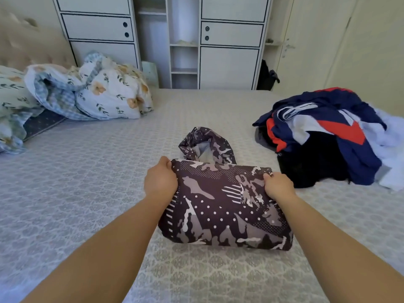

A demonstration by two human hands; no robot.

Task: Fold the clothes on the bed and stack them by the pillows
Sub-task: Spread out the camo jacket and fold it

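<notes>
Starting at the far left, the floral pillows [113, 92] lie bunched against the padded headboard [28, 44], which marks where the finished stack is meant to go; no folded pile shows there yet, so the task looks early. Moving toward the middle, the left hand [160, 179] grips the upper left corner of the camouflage-print jacket [223, 206], fingers curled over the folded edge. That hold probably pins the layers together so the bundle does not spring open. The jacket sits on the bed directly in front of the person, already folded into a thick rectangle, with its hood [206, 145] sticking out past the far edge, not yet tucked in. The right hand [278, 185] pinches the opposite upper corner in the same way, so both hands are well apart and clamped on the garment, one at each end of the fold. I judge this a grip for squaring up or lifting the bundle. Further right, a heap of unfolded clothes [328, 136] in navy, red, white and black lies near the jacket, apart from it, waiting its turn. The bed's patterned grey cover [87, 182] lies flat under everything. Behind stands a white wardrobe [229, 33] with an open shelf section, and a pale door [310, 40] at the right.
</notes>
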